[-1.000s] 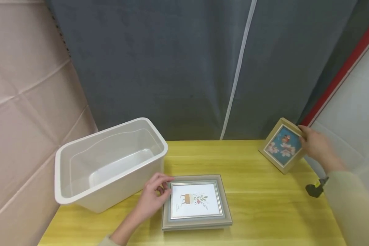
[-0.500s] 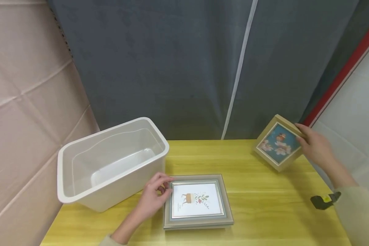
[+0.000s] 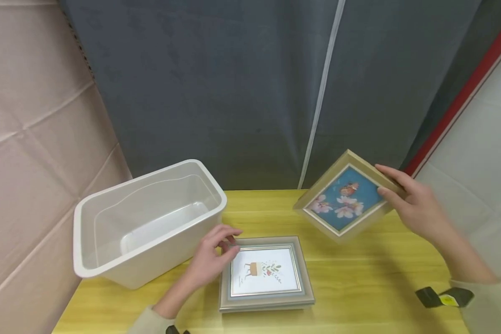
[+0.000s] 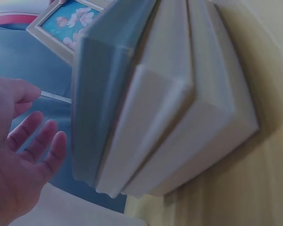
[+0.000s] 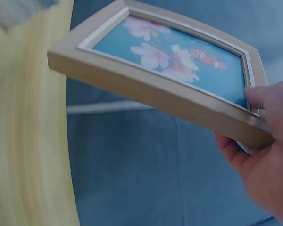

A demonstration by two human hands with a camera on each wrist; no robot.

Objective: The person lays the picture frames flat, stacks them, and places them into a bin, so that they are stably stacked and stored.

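My right hand grips a picture frame by its right corner, thumb on the front and fingers behind. This frame is gold-beige, with pink flowers and a butterfly on blue; it hangs tilted over the table. In the right wrist view the thumb overlaps the frame's inner border. At the front middle lies a stack of picture frames, silver-grey, the top one showing a plant-and-pot print. The left wrist view shows several layers in the stack. My left hand hovers at the stack's upper left corner, fingers loosely bent, holding nothing.
A white plastic bin, its inside bare, stands at the left of the yellow wooden table. A dark grey curtain closes off the back. Pink cloth hangs at the left, a white panel at the right.
My right hand has brought the flower picture frame leftward and closer, up off the table's back right. My left hand has shifted slightly over the stack's corner.
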